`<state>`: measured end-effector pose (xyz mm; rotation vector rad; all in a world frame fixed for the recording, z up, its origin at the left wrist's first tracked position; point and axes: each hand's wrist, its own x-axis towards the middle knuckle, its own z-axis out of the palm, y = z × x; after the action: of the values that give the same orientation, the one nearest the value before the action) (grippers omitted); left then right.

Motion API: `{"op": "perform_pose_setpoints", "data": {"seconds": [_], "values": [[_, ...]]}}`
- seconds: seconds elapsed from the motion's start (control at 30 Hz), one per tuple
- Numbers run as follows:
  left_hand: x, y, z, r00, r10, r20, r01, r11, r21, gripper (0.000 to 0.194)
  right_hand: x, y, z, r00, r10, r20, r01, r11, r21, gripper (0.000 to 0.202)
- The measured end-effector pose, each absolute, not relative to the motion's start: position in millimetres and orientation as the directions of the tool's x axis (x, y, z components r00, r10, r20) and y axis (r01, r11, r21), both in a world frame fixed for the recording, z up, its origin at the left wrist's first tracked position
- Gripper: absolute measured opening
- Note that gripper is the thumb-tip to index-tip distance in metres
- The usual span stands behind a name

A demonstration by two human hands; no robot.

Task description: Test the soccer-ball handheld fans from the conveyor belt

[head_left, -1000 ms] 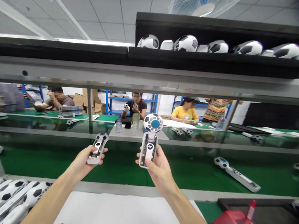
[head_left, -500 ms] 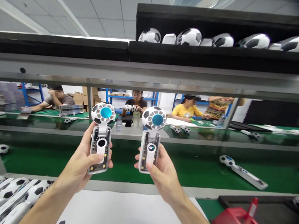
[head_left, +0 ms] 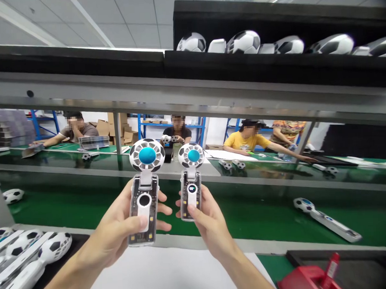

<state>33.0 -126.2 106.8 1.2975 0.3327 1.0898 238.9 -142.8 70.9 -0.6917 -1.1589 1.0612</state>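
My left hand (head_left: pixel 118 228) is closed round a handheld fan (head_left: pixel 146 178) with a soccer-ball head, a blue centre and a clear-fronted dark handle. Its thumb lies on the white strip under the round display, which is dark. A matching handheld fan (head_left: pixel 191 174) is gripped in my right hand (head_left: pixel 213 227), thumb on the same strip; its display is lit and reads 100. Both fans stand upright side by side, heads up and a small gap apart, above the white sheet (head_left: pixel 161 275) and in front of the green conveyor belt (head_left: pixel 255 214).
More soccer-ball fans (head_left: pixel 56 248) lie in a black tray at left. One fan (head_left: pixel 326 219) rests on the belt at right. A red bin (head_left: pixel 299 281) holds a red marker (head_left: pixel 330 269). Overhead, a black shelf (head_left: pixel 273 73) carries several fans. Several people sit or stand across the line.
My left hand has moved its fan right and closer to the camera, towards the right-hand fan. Across the line, the person in yellow has stretched an arm out to the right.
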Motion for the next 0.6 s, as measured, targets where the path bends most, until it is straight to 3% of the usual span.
{"op": "perform_pose_setpoints", "data": {"seconds": [0.1, 0.23, 0.3, 0.43, 0.6], "values": [[33.6, -126.5, 105.5, 0.512, 0.798, 0.318, -0.430, -0.083, 0.899, 0.045, 245.9, -134.1, 66.4, 0.070, 0.974, 0.216, -0.239, 0.227, -0.944, 0.044], [35.2, -125.7, 99.8, 0.581, 0.762, 0.286, -0.383, -0.054, 0.922, 0.047, 261.1, -110.5, 41.4, 0.012, 0.999, -0.051, -0.107, -0.050, -0.993, 0.008], [37.6, -125.0, 96.3, 0.576, 0.765, 0.289, -0.396, -0.048, 0.917, 0.046, 268.2, -97.3, 24.2, 0.029, 0.988, -0.149, -0.009, -0.148, -0.989, 0.015], [41.9, -123.2, 92.6, 0.506, 0.816, 0.280, -0.418, -0.052, 0.907, 0.043, 282.8, -77.4, -1.9, 0.163, 0.969, -0.185, 0.195, -0.216, -0.957, 0.016], [43.0, -122.7, 93.8, 0.495, 0.829, 0.260, -0.432, -0.025, 0.902, 0.043, 307.2, -65.7, -13.3, 0.343, 0.935, -0.086, 0.453, -0.245, -0.857, 0.022]]}}
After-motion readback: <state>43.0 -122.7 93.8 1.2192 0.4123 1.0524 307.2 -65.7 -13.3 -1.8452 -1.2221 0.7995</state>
